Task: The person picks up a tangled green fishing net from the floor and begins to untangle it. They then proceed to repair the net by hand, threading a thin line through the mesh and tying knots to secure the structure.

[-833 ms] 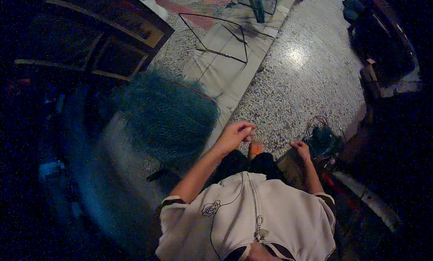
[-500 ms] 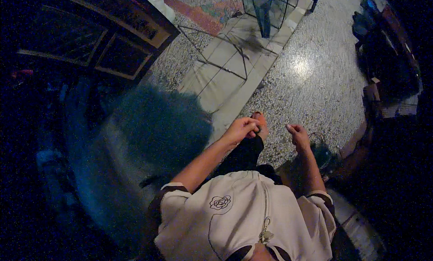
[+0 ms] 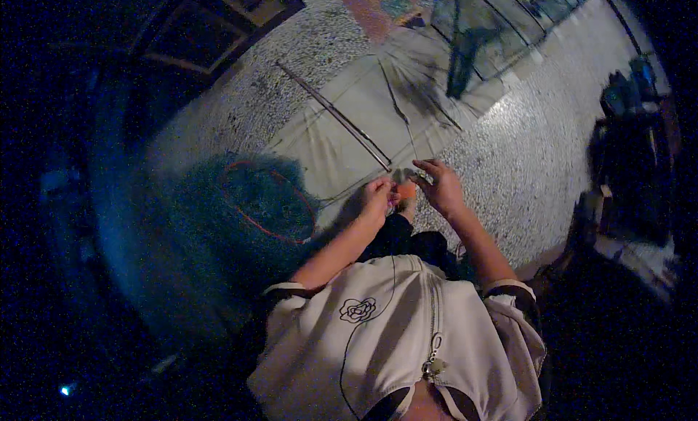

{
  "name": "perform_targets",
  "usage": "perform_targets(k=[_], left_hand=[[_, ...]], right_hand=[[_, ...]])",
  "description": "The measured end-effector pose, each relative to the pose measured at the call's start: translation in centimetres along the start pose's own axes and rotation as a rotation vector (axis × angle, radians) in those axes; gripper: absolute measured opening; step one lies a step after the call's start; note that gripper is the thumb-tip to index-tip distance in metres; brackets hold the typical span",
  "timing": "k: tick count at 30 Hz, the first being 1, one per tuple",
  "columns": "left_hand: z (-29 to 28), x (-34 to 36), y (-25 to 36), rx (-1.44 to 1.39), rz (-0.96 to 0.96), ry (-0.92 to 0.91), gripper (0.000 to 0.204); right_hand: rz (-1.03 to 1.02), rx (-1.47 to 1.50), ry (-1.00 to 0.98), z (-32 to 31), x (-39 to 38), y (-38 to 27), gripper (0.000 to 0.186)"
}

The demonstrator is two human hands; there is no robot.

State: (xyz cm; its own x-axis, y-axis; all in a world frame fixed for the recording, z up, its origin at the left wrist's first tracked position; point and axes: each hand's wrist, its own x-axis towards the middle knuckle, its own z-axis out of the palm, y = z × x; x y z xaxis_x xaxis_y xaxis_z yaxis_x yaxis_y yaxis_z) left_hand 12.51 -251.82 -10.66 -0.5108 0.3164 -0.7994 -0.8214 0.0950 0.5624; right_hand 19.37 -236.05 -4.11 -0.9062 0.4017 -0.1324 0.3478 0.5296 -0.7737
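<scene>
My left hand [image 3: 376, 205] is closed, fingertips pinched together above my lap; a small pinkish bit shows at them, too small to name. To its right, my right hand [image 3: 443, 191] is raised with thumb and forefinger curled toward the left hand. A faint thin line runs upward from near its fingertips; what the fingers hold is too small to make out. Below and between the hands show my foot and an orange patch [image 3: 407, 193] beside it. At left lies a heap of dark green netting [image 3: 251, 195] with a thin red loop [image 3: 240, 211] on it.
A pale cloth-like strip [image 3: 320, 141] crosses the pebbled floor [image 3: 523, 174], with two thin dark rods [image 3: 338, 115] on it. Beyond stands a mesh-covered frame [image 3: 494, 28]. Dark wooden furniture [image 3: 203, 32] is at the upper left; dim objects [image 3: 629, 94] line the right.
My right hand has moved left and forward, close to my left hand. The view has shifted, and the red loop on the netting now shows.
</scene>
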Motion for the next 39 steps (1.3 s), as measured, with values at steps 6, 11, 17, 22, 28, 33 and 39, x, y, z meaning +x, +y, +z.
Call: perform_targets(k=[6, 11, 17, 22, 28, 33, 39], left_hand=[[-0.7, 4.4, -3.5, -0.061, 0.35, 0.19, 0.015], [3.0, -0.9, 0.6, -0.441, 0.317, 0.008, 0.014], [5.8, 0.9, -1.3, -0.57, 0.301, 0.417, 0.018], [7.3, 1.2, -1.8, -0.512, 0.47, 0.577, 0.015], [8.9, 0.6, -2.4, -0.438, 0.628, 0.632, 0.012], [8.0, 2.5, -4.6, -0.748, 0.826, 0.499, 0.009], [7.4, 3.3, -5.2, -0.458, 0.826, 0.605, 0.01]], right_hand=[[-0.387, -0.263, -0.422, 1.5, 6.2, -2.2, 0.035], [-0.395, -0.438, -0.648, 1.7, 9.0, -0.5, 0.036], [-0.726, -0.626, -0.762, 5.3, 11.6, 3.6, 0.034], [-0.97, -0.555, -0.759, 5.0, 12.4, 3.4, 0.032], [-0.841, -0.501, -0.867, 3.6, 12.7, 1.2, 0.019], [-0.897, -0.568, -0.915, 4.8, 13.9, 4.2, 0.017], [-1.011, -0.487, -0.958, 2.2, 12.2, -0.4, 0.01]])
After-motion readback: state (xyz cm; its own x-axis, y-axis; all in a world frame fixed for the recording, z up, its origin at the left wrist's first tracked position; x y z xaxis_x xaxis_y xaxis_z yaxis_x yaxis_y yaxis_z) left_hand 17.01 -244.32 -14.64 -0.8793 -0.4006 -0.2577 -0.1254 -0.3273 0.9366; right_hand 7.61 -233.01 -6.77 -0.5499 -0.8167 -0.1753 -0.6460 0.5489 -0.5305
